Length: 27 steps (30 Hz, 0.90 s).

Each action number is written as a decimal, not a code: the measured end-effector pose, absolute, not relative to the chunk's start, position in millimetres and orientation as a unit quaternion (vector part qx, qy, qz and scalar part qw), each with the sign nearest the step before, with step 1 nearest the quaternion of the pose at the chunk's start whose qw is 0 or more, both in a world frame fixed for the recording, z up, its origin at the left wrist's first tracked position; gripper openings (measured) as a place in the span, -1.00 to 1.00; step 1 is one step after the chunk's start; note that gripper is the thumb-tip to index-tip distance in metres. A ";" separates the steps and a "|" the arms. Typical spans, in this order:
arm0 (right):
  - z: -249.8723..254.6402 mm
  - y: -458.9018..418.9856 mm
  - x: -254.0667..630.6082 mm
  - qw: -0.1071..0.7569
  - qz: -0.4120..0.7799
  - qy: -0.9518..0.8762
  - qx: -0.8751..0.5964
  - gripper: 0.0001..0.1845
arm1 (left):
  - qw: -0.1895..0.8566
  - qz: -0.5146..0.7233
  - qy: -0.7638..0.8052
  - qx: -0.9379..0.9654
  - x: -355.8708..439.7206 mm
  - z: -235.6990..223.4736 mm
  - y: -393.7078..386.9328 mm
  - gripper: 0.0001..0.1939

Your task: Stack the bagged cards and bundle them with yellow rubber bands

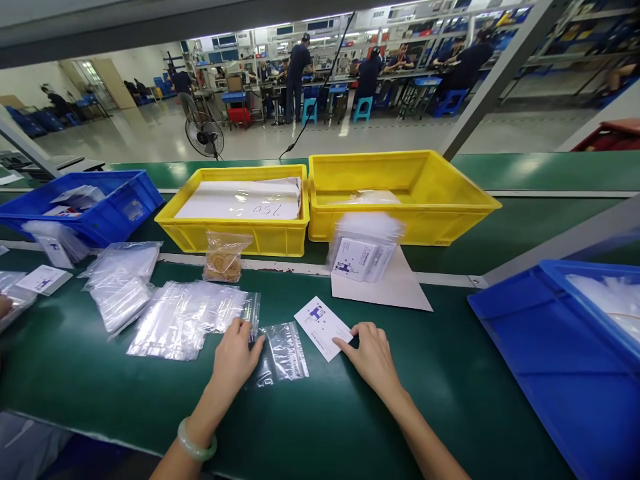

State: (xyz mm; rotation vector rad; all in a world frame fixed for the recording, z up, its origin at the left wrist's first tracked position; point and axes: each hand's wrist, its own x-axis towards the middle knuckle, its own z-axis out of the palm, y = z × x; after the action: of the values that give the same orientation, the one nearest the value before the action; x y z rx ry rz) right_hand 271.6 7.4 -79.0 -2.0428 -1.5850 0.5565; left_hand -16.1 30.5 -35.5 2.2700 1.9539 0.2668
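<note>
A white printed card (320, 325) with a purple logo is pinched at its right corner by the thumb and fingers of my right hand (374, 357). My left hand (234, 357), fingers curled, has its thumb on the left edge of a clear zip bag (287, 350) that lies flat beside the card. Overlapping clear zip bags (175, 317) spread out left of that hand, next to another pile of bags (123, 287). Behind the card, a stack of bagged cards (360, 257) leans on the yellow bin over a sheet of cardboard (395, 287).
Two yellow bins, one with white sheets (230, 230) and one at right (430, 217), line the back. Blue bins stand at left (123, 213) and right (530, 347). A bag of rubber bands (223, 263) sits before the left yellow bin. Another person's hand (5, 305) shows far left.
</note>
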 end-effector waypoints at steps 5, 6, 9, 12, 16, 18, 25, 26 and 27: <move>-74.0 1.9 265.3 0.275 0.247 -0.564 -0.739 -0.75 | 0.094 0.032 0.681 0.725 3.4 -42.2 38.7 -0.84; -72.1 0.5 263.7 0.282 0.254 -0.559 -0.737 -0.75 | 0.099 0.028 0.686 0.720 2.4 -43.2 40.5 -0.83; -65.3 -4.1 258.8 0.312 0.274 -0.542 -0.731 -0.74 | 0.115 0.032 0.700 0.704 -4.6 -43.2 43.6 -0.80; -56.5 -10.2 253.9 0.342 0.318 -0.526 -0.710 -0.70 | 0.147 0.063 0.706 0.690 -13.3 -38.2 43.5 -0.85; -43.3 -21.8 245.0 0.382 0.374 -0.498 -0.683 -0.67 | 0.215 0.145 0.696 0.670 -22.0 -25.4 35.6 -0.90; -37.0 -28.8 238.2 0.406 0.393 -0.490 -0.663 -0.59 | 0.252 0.186 0.685 0.658 -21.8 -18.2 27.6 -0.88; -20.6 -46.0 200.8 0.343 0.374 -0.633 -0.584 -0.65 | 0.410 0.241 0.581 0.660 2.3 2.9 -5.5 -0.73; -18.7 -47.0 195.6 0.336 0.374 -0.643 -0.578 -0.66 | 0.437 0.241 0.557 0.664 6.3 4.9 -9.2 -0.74; -16.9 -47.9 191.2 0.330 0.378 -0.650 -0.571 -0.67 | 0.457 0.241 0.536 0.668 10.0 6.5 -12.5 -0.76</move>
State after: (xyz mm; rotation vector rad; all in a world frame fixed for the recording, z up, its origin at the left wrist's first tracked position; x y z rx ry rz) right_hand 191.2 -47.9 -16.9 -1.4926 -1.6996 0.9898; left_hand 10.0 -12.5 6.5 1.6471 1.3203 0.5935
